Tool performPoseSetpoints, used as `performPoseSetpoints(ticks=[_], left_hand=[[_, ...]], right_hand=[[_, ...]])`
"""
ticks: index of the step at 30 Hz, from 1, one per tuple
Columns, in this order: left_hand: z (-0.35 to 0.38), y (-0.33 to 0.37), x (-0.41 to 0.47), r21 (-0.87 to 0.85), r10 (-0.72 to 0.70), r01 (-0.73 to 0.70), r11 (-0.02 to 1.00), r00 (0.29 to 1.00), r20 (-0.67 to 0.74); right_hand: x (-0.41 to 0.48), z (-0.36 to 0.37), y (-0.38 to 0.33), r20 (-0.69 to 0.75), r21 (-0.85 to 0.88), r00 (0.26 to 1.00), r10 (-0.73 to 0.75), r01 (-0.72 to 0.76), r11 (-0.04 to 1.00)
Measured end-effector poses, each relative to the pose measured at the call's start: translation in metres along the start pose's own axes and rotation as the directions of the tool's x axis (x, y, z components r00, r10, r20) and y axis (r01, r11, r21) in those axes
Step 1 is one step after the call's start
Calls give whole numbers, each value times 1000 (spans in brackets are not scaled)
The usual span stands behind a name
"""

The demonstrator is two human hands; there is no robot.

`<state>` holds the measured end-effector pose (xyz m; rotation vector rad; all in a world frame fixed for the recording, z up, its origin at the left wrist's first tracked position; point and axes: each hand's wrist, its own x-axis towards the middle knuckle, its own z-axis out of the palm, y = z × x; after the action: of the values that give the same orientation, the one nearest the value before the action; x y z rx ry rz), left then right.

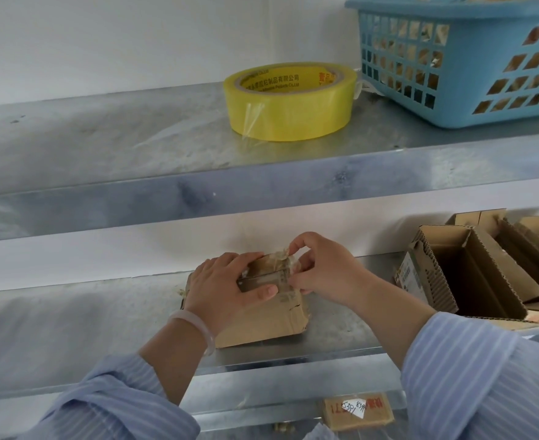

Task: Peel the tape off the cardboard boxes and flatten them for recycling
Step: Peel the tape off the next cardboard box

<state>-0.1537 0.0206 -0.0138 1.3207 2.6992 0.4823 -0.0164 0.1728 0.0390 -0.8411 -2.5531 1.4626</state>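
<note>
- Galvanised metal shelves (166, 192) run across a white wall; everything sits on two of them.
- On the upper shelf a yellow tape roll (288, 101) lies flat, its core printed with red Chinese characters and small Latin print, of which I can only make out "Co.,Ltd". Just right of it stands a blue basket (471, 74).
- Below the lower shelf's edge, a tan tag (357, 411) carries handwritten digits that look like "5391"; the rest is blurred.
- On the lower shelf, right side, opened corrugated boxes (471, 274) stand together; one bears a printed shipping label, too small to read.
- The small cardboard box (271, 312) rests mid-shelf, brown, dented, torn along its right edge.
- My left hand (220, 287), bangle at the wrist, presses down on the box top, thumb against the front.
- My right hand (322, 268) has its grip pinched on a crumpled strip of clear tape (279, 254) lifted at the box's top.
</note>
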Motion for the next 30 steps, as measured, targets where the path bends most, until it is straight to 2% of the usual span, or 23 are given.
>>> performPoseSetpoints(ticks=[2,4,12,17,19,23,27,30], left_hand=[[-2,2,0,-6,-8,8,1000,1000,4],[-4,4,0,-4,-12,12,1000,1000,16],[-3,1,0,0,-12,12,1000,999,49],[-4,0,2,-6,-18,18,1000,998,59],[-5,0,5,-14,-25,26,1000,998,61],[-5,5,10,-20,-69,70,997,996,61],[-6,10,12,-13,-102,102,995,994,45],[-5,11,12,4,-110,110,994,994,24]], right_hand=[[0,2,-4,-43,-81,998,-38,34,996],[0,3,-6,-52,-86,998,-39,34,996],[1,-3,-14,12,68,995,99,-99,993],[1,-3,-14,1,100,995,101,-101,990],[-2,-2,-10,-46,136,996,81,-74,988],[-8,3,2,-175,59,984,29,-19,998],[-12,3,12,-274,113,957,92,-63,992],[-12,7,22,-172,14,971,169,-169,985]])
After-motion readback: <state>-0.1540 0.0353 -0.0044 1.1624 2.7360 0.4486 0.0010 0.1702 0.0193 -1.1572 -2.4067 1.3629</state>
